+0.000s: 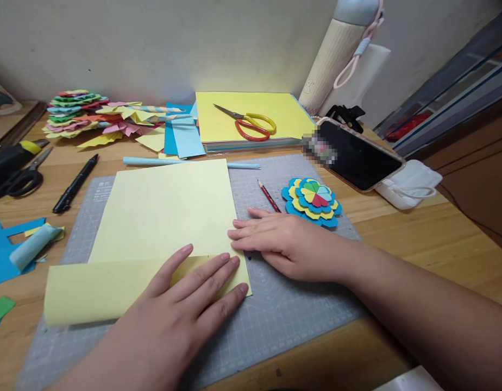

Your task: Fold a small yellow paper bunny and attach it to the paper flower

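Observation:
A large pale yellow sheet of paper [169,209] lies on the grey cutting mat [316,288], its near edge folded or curled over toward the far side. My left hand [194,304] rests flat on that folded part, fingers spread, near the right end. My right hand [271,239] is stretched out with its fingertips on the sheet's right edge. Just beyond it lies a dark red pencil [268,195], and to the right a layered paper flower [312,200] in blue, yellow, green and red. A thin light blue paper tube [161,161] lies behind the sheet.
Red-and-yellow scissors [255,126] lie on a stack of yellow paper [212,127] at the back. Folded paper flowers [77,117], a black pen [75,184], black scissors [25,176] and blue scraps [0,255] are leftward. A phone [359,155] and bottle [334,60] stand at right.

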Demonstrator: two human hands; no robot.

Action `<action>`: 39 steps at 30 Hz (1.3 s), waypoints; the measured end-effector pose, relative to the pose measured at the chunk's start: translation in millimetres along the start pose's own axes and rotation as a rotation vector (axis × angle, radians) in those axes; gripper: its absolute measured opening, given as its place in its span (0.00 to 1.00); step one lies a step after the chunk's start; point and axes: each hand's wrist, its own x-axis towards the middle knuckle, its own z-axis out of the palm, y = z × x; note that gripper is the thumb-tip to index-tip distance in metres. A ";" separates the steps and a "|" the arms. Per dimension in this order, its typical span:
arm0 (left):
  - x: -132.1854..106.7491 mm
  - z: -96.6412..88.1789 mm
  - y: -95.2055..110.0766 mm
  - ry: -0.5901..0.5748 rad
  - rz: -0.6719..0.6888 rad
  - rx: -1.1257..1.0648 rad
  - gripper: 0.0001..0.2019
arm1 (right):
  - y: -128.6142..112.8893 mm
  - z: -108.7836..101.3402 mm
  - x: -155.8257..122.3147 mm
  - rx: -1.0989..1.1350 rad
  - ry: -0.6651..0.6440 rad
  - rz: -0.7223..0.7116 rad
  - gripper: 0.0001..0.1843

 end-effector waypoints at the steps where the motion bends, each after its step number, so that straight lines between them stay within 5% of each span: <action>1: -0.6 0.0 0.0 -0.005 -0.003 -0.003 0.21 | 0.1 0.6 0.0 0.008 0.013 0.006 0.22; 25: -1.3 -0.7 0.3 0.042 0.017 0.041 0.22 | 2.2 -0.4 -0.2 -0.022 -0.008 -0.007 0.22; 31: -0.7 0.6 1.3 0.025 0.000 0.015 0.20 | -3.1 -4.7 0.5 -0.171 -0.125 -0.040 0.25; 39: -3.2 1.5 5.0 0.064 0.048 0.004 0.20 | -12.2 -6.7 1.7 -0.311 -0.099 0.029 0.19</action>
